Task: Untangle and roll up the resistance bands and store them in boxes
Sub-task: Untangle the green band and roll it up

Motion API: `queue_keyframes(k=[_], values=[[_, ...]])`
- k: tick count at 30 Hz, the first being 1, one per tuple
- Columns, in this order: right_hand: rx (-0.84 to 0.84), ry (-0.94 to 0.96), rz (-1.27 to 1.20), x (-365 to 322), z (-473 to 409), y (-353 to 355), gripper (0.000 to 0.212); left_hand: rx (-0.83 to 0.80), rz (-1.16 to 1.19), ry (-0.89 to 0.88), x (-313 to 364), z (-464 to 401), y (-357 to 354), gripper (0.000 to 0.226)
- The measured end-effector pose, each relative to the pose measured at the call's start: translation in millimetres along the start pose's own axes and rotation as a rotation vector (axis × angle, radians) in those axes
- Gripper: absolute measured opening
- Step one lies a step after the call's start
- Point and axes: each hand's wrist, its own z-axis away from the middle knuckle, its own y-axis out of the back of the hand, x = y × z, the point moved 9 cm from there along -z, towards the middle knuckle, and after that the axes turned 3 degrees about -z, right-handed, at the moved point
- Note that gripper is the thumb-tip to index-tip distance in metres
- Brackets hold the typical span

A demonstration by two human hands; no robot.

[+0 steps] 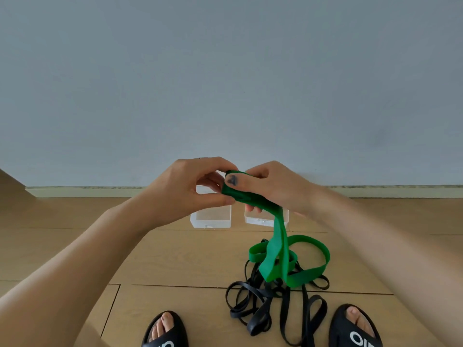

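Note:
A green resistance band [276, 236] hangs from both of my hands down to the floor, where its lower loops lie coiled. My left hand [198, 186] pinches the folded top end from the left. My right hand [270, 186] grips the same end, thumb pressed on top. A tangle of black resistance bands [275, 306] lies on the floor beneath the green loops, and the green band rests on part of it. Two clear plastic boxes stand by the wall: the left box [210, 219] and the right box [260, 220], both partly hidden behind my hands.
The wooden floor [175, 259] runs up to a pale skirting board [87, 191] and a grey wall. My two feet in black slippers [165, 331] stand at the bottom edge, on either side of the black tangle.

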Motion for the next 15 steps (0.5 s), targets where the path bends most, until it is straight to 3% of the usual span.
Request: queue_keyframes(k=[3, 6, 8, 12, 15], values=[[0.232, 0.104, 0.208, -5.1, 5.8, 10.5, 0.063, -0.079, 0.228, 0.185, -23.9, 2.2, -10.7, 0.057], [0.392, 0.269, 0.461, -14.8, 14.1, 7.5, 0.059, -0.255, 0.628, 0.420, -45.3, 10.0, -40.2, 0.052], [0.466, 0.446, 0.582, -28.4, 20.0, 0.1, 0.058, -0.352, 0.767, 0.456, -43.8, 12.3, -55.6, 0.058], [0.569, 0.737, 0.783, -51.5, 35.6, -13.7, 0.054, -0.334, 0.563, 0.325, -27.7, 5.8, -52.4, 0.047], [0.577, 0.777, 0.811, -55.9, 40.3, -18.6, 0.055, -0.237, 0.385, 0.300, -25.4, 3.2, -39.4, 0.038]])
